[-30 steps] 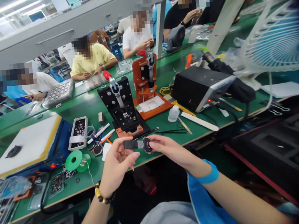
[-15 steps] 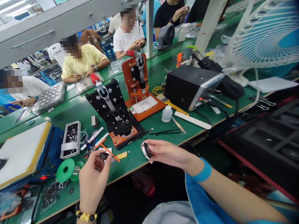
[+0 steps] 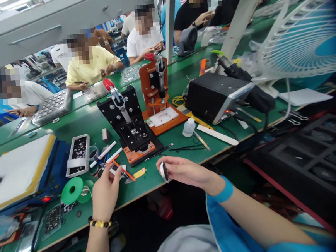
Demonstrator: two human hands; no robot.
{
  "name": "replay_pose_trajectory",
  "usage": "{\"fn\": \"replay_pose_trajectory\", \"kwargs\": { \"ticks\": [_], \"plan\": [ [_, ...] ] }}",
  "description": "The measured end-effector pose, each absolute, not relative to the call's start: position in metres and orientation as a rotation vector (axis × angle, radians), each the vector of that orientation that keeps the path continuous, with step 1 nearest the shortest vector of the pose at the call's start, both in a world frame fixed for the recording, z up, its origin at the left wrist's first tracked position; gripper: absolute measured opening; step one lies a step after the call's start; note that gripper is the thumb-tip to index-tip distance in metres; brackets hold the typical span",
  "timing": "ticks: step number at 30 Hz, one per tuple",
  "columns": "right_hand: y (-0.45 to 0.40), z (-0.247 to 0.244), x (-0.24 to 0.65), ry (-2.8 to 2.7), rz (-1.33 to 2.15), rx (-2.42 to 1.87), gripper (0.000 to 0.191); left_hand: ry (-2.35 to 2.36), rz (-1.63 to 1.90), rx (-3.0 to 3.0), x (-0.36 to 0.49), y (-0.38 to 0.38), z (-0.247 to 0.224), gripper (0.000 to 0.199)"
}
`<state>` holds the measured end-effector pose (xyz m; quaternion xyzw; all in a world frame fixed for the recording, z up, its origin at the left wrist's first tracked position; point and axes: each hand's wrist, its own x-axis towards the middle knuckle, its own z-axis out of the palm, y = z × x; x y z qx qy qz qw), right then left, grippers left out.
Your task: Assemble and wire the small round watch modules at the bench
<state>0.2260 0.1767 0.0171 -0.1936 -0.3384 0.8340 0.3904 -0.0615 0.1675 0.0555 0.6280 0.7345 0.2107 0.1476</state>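
My right hand [image 3: 186, 173] pinches a small round silver-and-black case [image 3: 164, 171], which looks like a watch case, on edge just above the bench's front edge. My left hand [image 3: 106, 191] has its fingers curled over the bench clutter. Something dark shows at its fingertips, but its kind is hidden. Close to those fingers lie an orange stick [image 3: 125, 172] and a yellow-ended flat tool [image 3: 139, 173]. Behind them stands a black toggle-clamp press [image 3: 124, 121] with a red handle and an orange base.
An orange clamp press [image 3: 155, 88], a black powered box [image 3: 215, 95] and a small bottle [image 3: 188, 127] stand farther back. Left are a parts tray [image 3: 78, 154], a green solder spool [image 3: 72, 190] and a blue machine [image 3: 53, 166]. A fan [image 3: 303, 41] stands right. Several people sit opposite.
My left hand has shifted slightly up and right, closer to the tools on the bench; the dark piece in its fingers shows less. My right hand has turned the round case more edge-on.
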Motion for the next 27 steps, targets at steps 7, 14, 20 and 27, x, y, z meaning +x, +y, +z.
{"fn": "replay_pose_trajectory", "kwargs": {
  "ticks": [7,14,20,27],
  "plan": [
    [0.178,0.019,0.222,-0.904,2.117,-0.502,0.036,1.444,1.044,1.995,-0.019,0.140,0.064,0.057],
    [0.184,0.023,0.215,-1.044,2.033,-0.631,0.045,1.090,1.146,1.790,0.019,0.145,0.051,0.043],
    [0.180,0.025,0.217,-1.280,1.667,-0.947,0.026,1.291,1.160,1.932,0.017,0.148,0.032,0.044],
    [0.164,0.025,0.213,-1.849,0.919,-1.153,0.025,1.352,1.071,2.107,0.015,0.152,0.016,0.047]
  ]
}}
